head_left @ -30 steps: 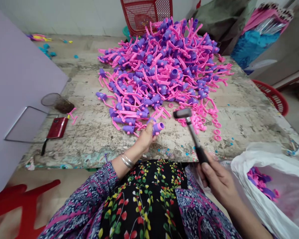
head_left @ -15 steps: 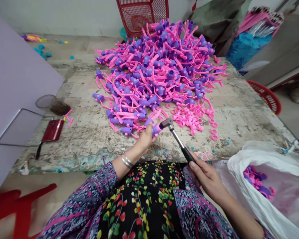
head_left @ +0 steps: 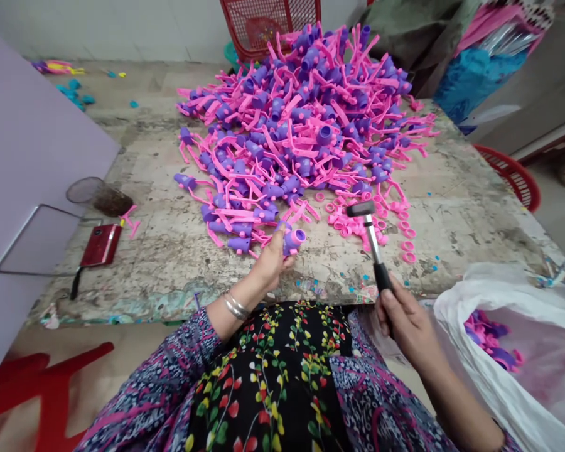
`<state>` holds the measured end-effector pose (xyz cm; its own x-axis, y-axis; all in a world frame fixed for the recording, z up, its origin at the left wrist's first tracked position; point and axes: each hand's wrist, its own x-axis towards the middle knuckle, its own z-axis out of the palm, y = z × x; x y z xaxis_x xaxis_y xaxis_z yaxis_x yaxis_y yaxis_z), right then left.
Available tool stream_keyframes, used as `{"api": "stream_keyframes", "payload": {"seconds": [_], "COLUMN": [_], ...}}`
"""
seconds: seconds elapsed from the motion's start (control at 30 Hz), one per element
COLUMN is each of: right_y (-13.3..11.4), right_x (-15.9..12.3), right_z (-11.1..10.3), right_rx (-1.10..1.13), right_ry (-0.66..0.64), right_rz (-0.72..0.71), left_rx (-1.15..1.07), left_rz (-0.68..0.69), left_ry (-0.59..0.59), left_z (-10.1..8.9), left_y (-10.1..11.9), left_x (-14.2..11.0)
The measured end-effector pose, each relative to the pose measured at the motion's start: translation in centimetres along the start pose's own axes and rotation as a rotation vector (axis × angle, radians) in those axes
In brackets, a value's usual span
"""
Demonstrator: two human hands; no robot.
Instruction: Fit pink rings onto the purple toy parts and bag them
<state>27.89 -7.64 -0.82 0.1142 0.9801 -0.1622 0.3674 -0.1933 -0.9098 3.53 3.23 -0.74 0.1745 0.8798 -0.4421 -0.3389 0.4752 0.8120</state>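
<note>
Near the table's front edge my left hand (head_left: 270, 260) grips a purple plastic part (head_left: 292, 243) with a pink ring round its end, which faces right. My right hand (head_left: 402, 312) is closed round the black handle of a hammer (head_left: 373, 242). The hammer's dark head is raised to the right of the part, apart from it, in front of loose pink rings (head_left: 353, 225). Just beyond my left hand lies a large heap of purple and pink plastic parts (head_left: 282, 132).
A red phone-like object (head_left: 101, 245), a tipped glass (head_left: 108, 198) and a metal wire frame (head_left: 16, 235) lie on the left of the table. At the right stands a white sack (head_left: 480, 285) with parts inside. A red basket (head_left: 268, 28) is behind the heap.
The hammer has swung away from the part, to the right and up, with my right hand. My left hand stays nearly where it was, and the part's pink end is uncovered.
</note>
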Motion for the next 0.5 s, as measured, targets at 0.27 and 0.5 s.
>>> {"api": "stream_keyframes", "payload": {"seconds": [0.27,0.5], "right_y": [5.3,4.8], "right_x": [2.9,4.2], "right_z": [1.4,1.6], "right_rx": [-1.216,-1.283], "right_ry": [0.011,0.069], "right_rz": [-0.459,-0.658], "left_rx": [-0.015,0.089], "left_rz": [-0.068,-0.185], "left_ry": [-0.438,-0.603], "left_z": [-0.6,-1.3], "left_y": [0.3,0.6], "left_x": [-1.8,-2.2]}}
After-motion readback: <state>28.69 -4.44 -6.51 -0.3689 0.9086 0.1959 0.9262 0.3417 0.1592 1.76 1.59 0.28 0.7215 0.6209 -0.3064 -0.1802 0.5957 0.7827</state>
